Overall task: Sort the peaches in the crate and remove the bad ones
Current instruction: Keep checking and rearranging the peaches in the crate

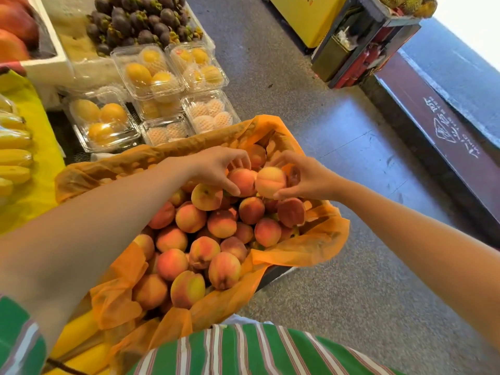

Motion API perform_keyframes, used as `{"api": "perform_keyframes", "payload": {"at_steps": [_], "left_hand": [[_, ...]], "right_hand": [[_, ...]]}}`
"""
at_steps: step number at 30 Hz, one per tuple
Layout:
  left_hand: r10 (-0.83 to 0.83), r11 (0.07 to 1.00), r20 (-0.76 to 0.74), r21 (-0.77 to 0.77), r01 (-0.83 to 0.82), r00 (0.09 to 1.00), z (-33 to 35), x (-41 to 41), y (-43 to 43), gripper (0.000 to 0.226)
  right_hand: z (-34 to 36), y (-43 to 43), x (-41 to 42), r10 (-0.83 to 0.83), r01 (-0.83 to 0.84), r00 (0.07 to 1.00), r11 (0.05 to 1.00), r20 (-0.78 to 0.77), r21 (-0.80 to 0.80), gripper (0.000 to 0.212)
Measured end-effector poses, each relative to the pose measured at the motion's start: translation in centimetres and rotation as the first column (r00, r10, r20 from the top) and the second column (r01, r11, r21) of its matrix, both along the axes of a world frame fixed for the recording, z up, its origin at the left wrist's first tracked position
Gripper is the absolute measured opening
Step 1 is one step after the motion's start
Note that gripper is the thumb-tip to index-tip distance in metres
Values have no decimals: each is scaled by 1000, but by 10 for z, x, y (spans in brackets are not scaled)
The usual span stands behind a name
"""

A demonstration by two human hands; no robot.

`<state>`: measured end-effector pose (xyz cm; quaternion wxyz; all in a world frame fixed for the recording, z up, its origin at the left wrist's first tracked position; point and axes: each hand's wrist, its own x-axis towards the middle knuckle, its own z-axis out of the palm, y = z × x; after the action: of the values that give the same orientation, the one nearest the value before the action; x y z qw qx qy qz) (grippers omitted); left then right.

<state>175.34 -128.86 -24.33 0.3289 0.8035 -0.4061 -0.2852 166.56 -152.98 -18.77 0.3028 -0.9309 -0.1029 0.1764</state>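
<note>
A crate lined with an orange plastic bag (297, 255) is heaped with several red-orange peaches (224, 223). Over the far end of the pile, my left hand (219, 166) grips a reddish peach (242, 181) between thumb and fingers. Right beside it, my right hand (305, 177) holds a paler yellow-pink peach (270, 181), and a darker peach (293, 175) sits against its palm. The two held peaches nearly touch each other.
Clear plastic boxes of yellow fruit (151, 74) stand beyond the crate, with dark mangosteens (140, 20) in a white box behind. Bananas (13, 155) lie on a yellow cloth at the left. Grey floor (351, 147) lies to the right, with a dark red board (438, 125) and a yellow cabinet (311, 14).
</note>
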Motion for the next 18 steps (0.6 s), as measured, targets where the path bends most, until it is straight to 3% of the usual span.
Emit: {"api": "perform_keyframes", "payload": {"at_steps": [4, 7, 13, 18], "left_hand": [[-141, 981, -104, 119, 153, 985, 9, -15, 5, 55], [-277, 925, -7, 269, 269, 961, 12, -32, 2, 54], [-235, 933, 271, 332, 138, 934, 8, -46, 0, 63], [-104, 947, 309, 320, 0, 945, 4, -37, -1, 66]], "right_hand": [[2, 15, -33, 86, -87, 985, 996, -148, -2, 60], [-5, 29, -53, 188, -210, 953, 975, -239, -71, 56], [-29, 48, -70, 313, -376, 917, 886, -248, -272, 54], [-34, 49, -71, 303, -370, 917, 890, -261, -267, 58]]}}
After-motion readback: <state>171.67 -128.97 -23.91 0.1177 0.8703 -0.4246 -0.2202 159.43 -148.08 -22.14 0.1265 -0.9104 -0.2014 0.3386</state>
